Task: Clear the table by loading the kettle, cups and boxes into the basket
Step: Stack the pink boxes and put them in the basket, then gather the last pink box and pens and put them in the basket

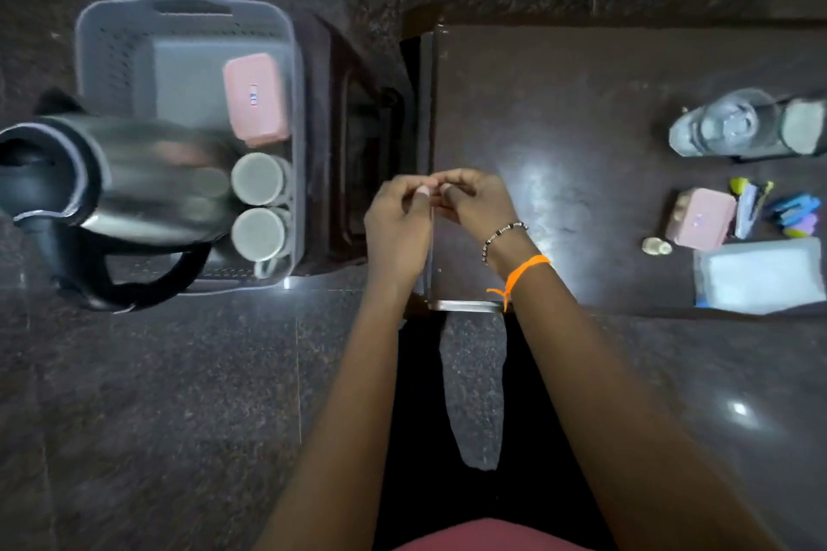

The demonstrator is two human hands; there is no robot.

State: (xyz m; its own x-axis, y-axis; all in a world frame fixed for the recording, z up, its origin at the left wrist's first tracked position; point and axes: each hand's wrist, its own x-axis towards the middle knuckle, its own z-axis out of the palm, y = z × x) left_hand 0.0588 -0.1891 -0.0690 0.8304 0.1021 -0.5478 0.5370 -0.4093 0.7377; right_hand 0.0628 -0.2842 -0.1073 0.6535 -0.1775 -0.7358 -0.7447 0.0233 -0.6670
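Both hands meet over the tabletop's (581,112) near edge, left hand (396,224) and right hand (476,201) with fingers curled, fingertips touching, gripping nothing I can make out. To their left the basket (112,40) already carries the kettle (134,174), two cups (258,179) and a pink box (255,98). Loading looks nearly finished; another pink box (700,217) sits far right, so the next move is likely a long right-hand reach.

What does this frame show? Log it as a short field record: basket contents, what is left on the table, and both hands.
basket: grey, beside the table
in basket: kettle, two cups, pink box
on table: second pink box, glass container, pens, white pack
left hand: fingers curled, holds nothing visible
right hand: fingers curled, meets left hand
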